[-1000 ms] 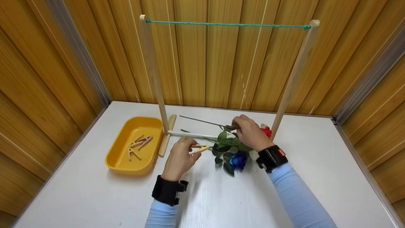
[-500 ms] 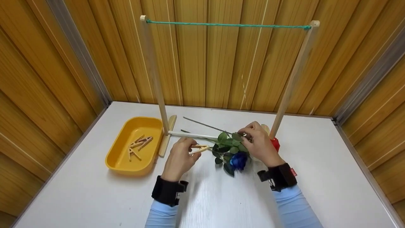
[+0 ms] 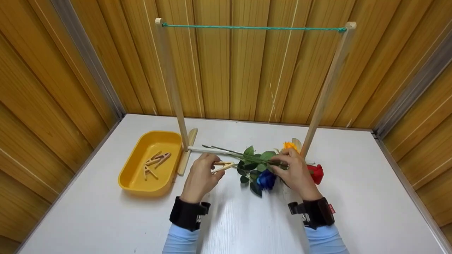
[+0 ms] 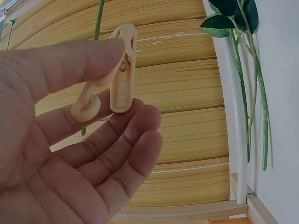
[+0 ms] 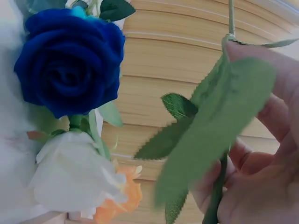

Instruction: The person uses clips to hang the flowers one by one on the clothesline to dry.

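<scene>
In the head view my left hand pinches a light wooden-coloured clothespin between thumb and fingers. The left wrist view shows this clothespin closely, its hooked handle end near my fingers. My right hand grips a leafy flower stem; a red rose sticks out past that hand on the right. A blue rose lies on the table below the held stem. The right wrist view has a white rose and an orange flower beside the blue one.
A yellow tray with several clothespins stands at the left. Wooden posts hold up a green string across the back, joined low by a white rod. Wood-patterned walls enclose the white table.
My right hand has moved toward me and slightly right with the held stem, whose tip has swung down and right. The red rose and orange flower now show. The left hand stays put.
</scene>
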Demonstrator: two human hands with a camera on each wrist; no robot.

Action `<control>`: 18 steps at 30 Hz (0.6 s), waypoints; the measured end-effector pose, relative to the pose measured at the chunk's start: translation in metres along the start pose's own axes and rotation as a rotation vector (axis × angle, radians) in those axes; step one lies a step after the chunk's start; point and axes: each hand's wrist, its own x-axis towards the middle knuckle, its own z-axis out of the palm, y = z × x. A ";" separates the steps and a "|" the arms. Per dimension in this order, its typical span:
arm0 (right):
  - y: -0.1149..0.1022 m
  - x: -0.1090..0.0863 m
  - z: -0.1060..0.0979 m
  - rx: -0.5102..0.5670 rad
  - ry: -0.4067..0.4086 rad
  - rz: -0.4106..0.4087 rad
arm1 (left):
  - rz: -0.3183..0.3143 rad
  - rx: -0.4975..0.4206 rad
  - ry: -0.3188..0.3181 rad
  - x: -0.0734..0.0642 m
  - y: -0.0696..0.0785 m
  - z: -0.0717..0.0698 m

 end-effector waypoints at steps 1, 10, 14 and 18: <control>0.000 -0.001 0.000 -0.010 0.013 0.000 | 0.001 -0.001 0.001 0.000 0.000 0.000; 0.003 -0.006 -0.003 -0.041 0.044 0.062 | -0.011 -0.016 -0.012 0.000 0.001 0.000; 0.002 -0.006 -0.005 -0.073 0.021 0.076 | -0.005 -0.011 -0.013 0.000 0.001 0.001; 0.001 -0.005 -0.006 -0.108 0.001 0.055 | -0.003 -0.011 -0.012 0.001 0.001 0.000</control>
